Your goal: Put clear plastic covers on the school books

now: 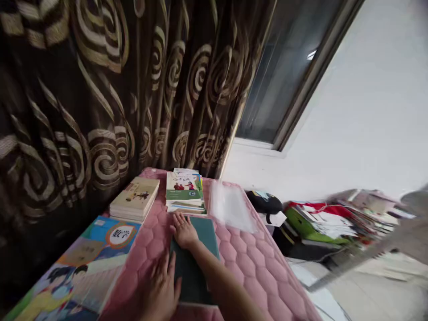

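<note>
A dark green book (197, 276) lies on the pink quilted surface (257, 272) in front of me. My right hand (185, 231) rests flat on the upper left part of its cover, fingers stretched out. Beside the book's lower left edge is my left hand (162, 285), slightly blurred, with fingers apart and the thumb reaching over the cover's edge; nothing is held in it. Beyond the green book sits a stack of booklets with a green and white cover (182, 187). Clear plastic sheets (230, 207) lie to the right of that stack.
To the left are a stack of tan booklets (135, 198) and a large colourful textbook (87, 272). A patterned brown curtain (133, 89) hangs behind. Right of the pink surface, papers and bags (321, 218) are piled low along the white wall (368, 111).
</note>
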Demonstrator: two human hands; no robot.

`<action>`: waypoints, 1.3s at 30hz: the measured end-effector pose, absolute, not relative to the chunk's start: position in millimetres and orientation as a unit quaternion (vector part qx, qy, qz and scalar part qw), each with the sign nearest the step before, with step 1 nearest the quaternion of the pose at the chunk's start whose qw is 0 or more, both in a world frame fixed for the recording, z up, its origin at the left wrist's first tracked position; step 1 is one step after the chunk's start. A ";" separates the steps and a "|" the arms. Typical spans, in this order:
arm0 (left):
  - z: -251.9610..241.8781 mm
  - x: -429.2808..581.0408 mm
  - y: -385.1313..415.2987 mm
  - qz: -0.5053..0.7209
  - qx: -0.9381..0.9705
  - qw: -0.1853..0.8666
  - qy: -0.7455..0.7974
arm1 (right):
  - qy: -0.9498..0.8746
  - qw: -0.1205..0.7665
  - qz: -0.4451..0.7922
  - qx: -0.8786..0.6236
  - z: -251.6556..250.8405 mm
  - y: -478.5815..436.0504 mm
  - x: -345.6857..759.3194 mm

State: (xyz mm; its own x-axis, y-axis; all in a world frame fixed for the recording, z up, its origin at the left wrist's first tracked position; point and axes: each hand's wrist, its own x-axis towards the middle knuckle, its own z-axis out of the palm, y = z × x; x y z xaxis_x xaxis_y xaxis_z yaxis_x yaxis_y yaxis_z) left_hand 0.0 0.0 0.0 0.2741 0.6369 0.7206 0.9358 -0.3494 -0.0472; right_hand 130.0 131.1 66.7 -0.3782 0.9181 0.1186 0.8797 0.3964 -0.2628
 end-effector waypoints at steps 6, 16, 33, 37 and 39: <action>-4.9 -0.1 2.9 -0.305 -0.769 0.200 -0.525 | -0.792 0.095 0.067 -0.600 67.0 108.1 196.2; -11.2 -3.5 8.8 -0.295 -0.783 0.151 -0.526 | -0.787 0.148 0.074 -0.594 60.2 21.5 169.2; 53.0 -22.2 27.6 -0.255 -0.617 -0.376 -0.643 | -0.781 0.130 0.112 -0.601 62.5 -44.0 188.2; 63.2 -22.3 26.7 -0.253 -0.562 -0.450 -0.646 | -0.778 0.124 0.116 -0.605 61.4 -43.2 187.5; 66.0 -23.2 27.3 -0.252 -0.555 -0.458 -0.647 | -0.779 0.123 0.117 -0.604 61.3 -42.8 187.3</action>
State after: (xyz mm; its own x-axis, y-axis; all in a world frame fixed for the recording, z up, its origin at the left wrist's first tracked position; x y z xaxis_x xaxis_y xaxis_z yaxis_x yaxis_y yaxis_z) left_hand -23.2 27.3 66.0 0.0352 0.9489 -0.3136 0.4880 0.2575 0.8340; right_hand 187.3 -42.8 61.3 -0.2396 0.9696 0.0505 0.9123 0.2426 -0.3299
